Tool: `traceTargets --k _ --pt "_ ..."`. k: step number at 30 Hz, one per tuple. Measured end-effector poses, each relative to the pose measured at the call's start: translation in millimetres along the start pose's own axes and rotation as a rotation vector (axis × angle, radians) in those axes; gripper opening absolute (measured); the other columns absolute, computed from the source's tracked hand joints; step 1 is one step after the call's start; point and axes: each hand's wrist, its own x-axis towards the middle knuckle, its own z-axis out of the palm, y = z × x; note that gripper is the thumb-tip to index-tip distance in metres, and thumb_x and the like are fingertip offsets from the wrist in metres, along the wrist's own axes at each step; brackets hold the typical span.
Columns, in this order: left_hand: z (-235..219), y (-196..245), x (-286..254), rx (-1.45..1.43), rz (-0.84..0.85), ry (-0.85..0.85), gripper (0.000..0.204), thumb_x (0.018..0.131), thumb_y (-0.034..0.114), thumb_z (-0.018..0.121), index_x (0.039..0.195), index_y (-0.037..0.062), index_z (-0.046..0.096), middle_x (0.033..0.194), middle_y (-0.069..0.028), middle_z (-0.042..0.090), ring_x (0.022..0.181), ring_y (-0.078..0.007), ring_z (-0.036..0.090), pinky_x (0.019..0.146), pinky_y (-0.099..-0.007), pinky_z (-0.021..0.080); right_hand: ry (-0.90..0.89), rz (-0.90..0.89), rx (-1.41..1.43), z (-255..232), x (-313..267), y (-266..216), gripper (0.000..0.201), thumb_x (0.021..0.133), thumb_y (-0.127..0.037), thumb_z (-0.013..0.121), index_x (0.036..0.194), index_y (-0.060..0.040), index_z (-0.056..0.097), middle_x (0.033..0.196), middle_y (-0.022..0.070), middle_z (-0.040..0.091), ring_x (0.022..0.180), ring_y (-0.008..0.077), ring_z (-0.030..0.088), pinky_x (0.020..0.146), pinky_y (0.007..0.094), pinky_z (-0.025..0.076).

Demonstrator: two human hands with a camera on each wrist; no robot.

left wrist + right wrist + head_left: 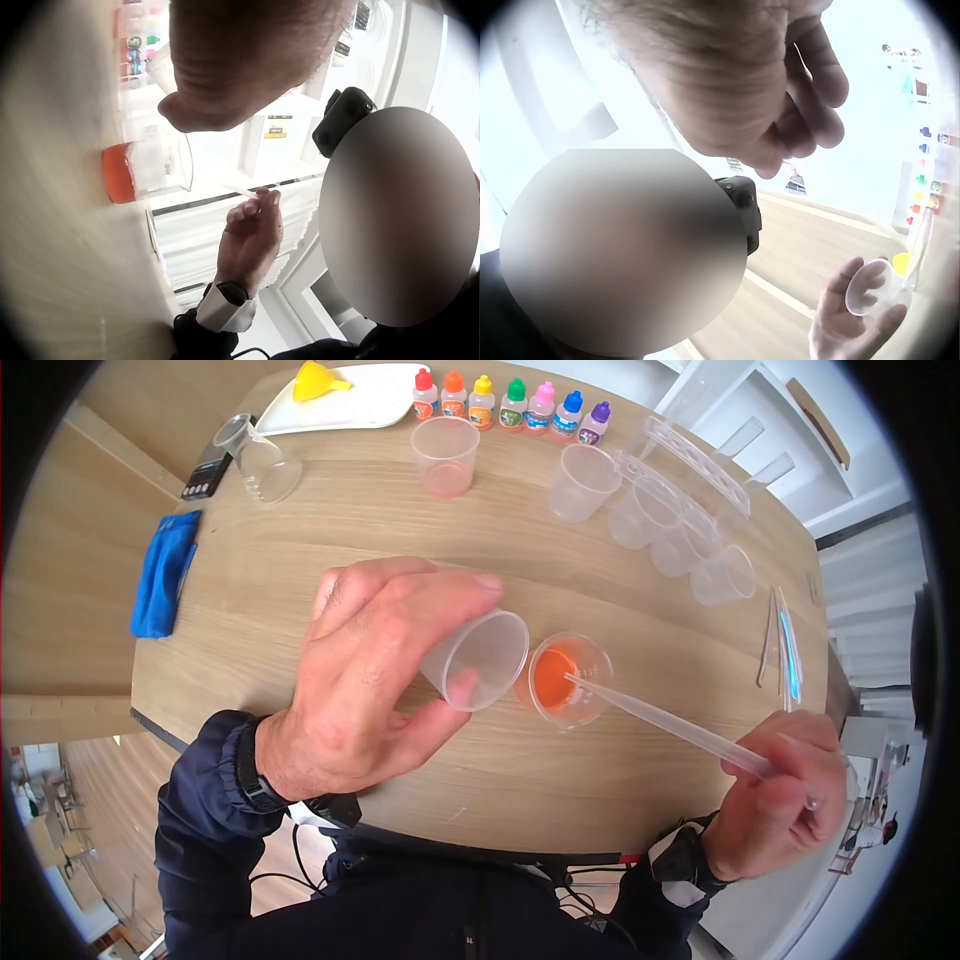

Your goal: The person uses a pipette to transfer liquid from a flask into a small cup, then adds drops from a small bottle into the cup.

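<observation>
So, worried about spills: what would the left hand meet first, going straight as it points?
The left hand would likely bump its held cup into the cup of orange liquid; height is unclear.

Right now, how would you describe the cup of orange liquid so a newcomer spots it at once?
On the wooden table, look between the left hand and right hand. There the cup of orange liquid stands upright, beside the held clear cup and under the pipette's tip. Strong orange sets it apart from the faintly pink cup farther back.

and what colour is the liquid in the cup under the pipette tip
The liquid is orange, clearest in the head view.
</observation>
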Motion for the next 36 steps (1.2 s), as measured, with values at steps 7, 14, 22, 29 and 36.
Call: traceTargets --k 7,14,22,29,36 --pt "-0.3 7.3 0.2 -0.043 0.040 -0.031 0.069 0.079 -0.002 0.089 0.142 -0.0019 0.062 0.128 -0.0187 0.078 0.111 -0.0335 0.068 0.098 -0.0429 0.052 -0.118 0.007 0.117 41.9 -2.5 -4.1 0.051 0.080 -0.027 0.103 0.118 -0.0023 0.080 0.087 0.0090 0.073 0.063 0.0142 0.063 0.052 0.0271 0.044" --pt "3.0 9.2 0.1 -0.063 0.097 -0.011 0.068 0.078 -0.003 0.091 0.140 -0.0017 0.062 0.123 -0.0190 0.080 0.108 -0.0337 0.069 0.095 -0.0413 0.053 -0.213 0.021 -0.030 56.2 4.1 -11.4 0.041 0.071 -0.016 0.104 0.105 -0.0059 0.082 0.086 0.0023 0.072 0.061 0.0183 0.065 0.051 0.0295 0.047" --pt "3.8 7.4 -0.3 -0.066 0.103 -0.010 0.067 0.078 -0.002 0.091 0.139 -0.0013 0.062 0.123 -0.0188 0.080 0.107 -0.0339 0.069 0.095 -0.0412 0.053 -0.224 0.005 -0.052 57.2 1.1 -9.7 0.041 0.071 -0.016 0.104 0.105 -0.0077 0.082 0.086 0.0035 0.074 0.063 0.0182 0.067 0.052 0.0296 0.049" --pt "4.1 7.4 -0.7 -0.071 0.105 0.006 0.068 0.078 -0.002 0.091 0.140 -0.0011 0.062 0.123 -0.0193 0.080 0.107 -0.0335 0.069 0.095 -0.0415 0.053 -0.174 0.052 0.008 50.4 1.6 -11.7 0.049 0.073 -0.021 0.105 0.112 -0.0048 0.080 0.088 0.0082 0.074 0.066 0.0189 0.068 0.053 0.0305 0.048" --pt "-3.9 1.8 0.6 -0.022 -0.023 -0.011 0.072 0.077 -0.003 0.087 0.143 -0.0029 0.059 0.132 -0.0195 0.074 0.115 -0.0356 0.069 0.101 -0.0441 0.051 0.111 0.100 -0.084 4.7 -0.9 -4.9 0.053 0.092 -0.045 0.091 0.117 -0.0013 0.076 0.086 0.0135 0.072 0.071 0.0204 0.067 0.058 0.0292 0.047"
